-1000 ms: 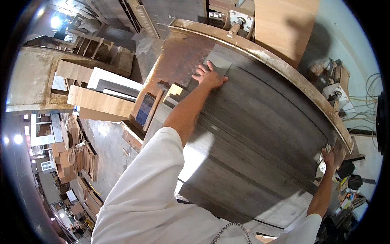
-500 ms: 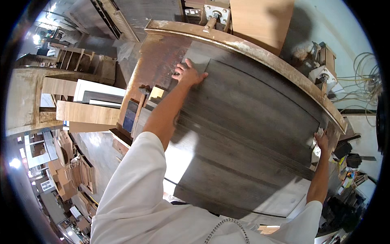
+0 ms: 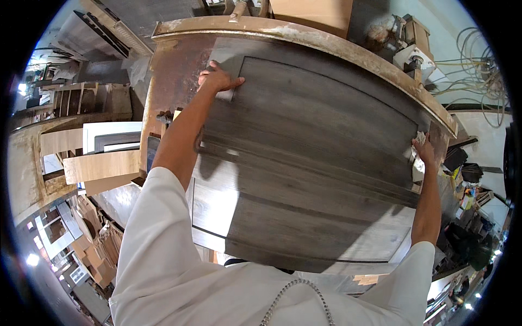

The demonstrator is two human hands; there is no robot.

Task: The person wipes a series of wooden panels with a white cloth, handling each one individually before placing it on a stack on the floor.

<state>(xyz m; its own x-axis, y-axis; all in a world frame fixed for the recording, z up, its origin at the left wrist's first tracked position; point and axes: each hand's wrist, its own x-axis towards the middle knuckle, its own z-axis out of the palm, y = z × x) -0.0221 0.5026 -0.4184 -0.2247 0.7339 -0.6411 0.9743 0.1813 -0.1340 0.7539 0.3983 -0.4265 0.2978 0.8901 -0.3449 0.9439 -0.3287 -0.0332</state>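
Note:
A wide grey wood-grain door panel [image 3: 326,114] with a grooved border lies on a rust-brown bench [image 3: 176,76]. At its far left corner, my left hand [image 3: 217,80] grips the side edge, the thumb resting on top and the fingers bent over the edge. My right hand [image 3: 424,149] is closed around a crumpled white cloth [image 3: 418,168] at the panel's right edge. Nearer to my body lies another grey panel [image 3: 304,217], partly in my shadow, its left end brightly lit. Some of my right fingertips are hidden by the cloth.
A raised, worn rail [image 3: 304,35] runs along the bench's far side, with a clamp [image 3: 416,62] behind it. Left of the bench, wooden boards [image 3: 103,165] stick out toward it. Coiled hoses [image 3: 486,81] hang at the far right; dark clutter [image 3: 462,163] lies beside my right arm.
The whole view has shifted, so bench, panel and hands appear farther left and higher. Both hands keep about the same places on the panel. More of the white cloth shows.

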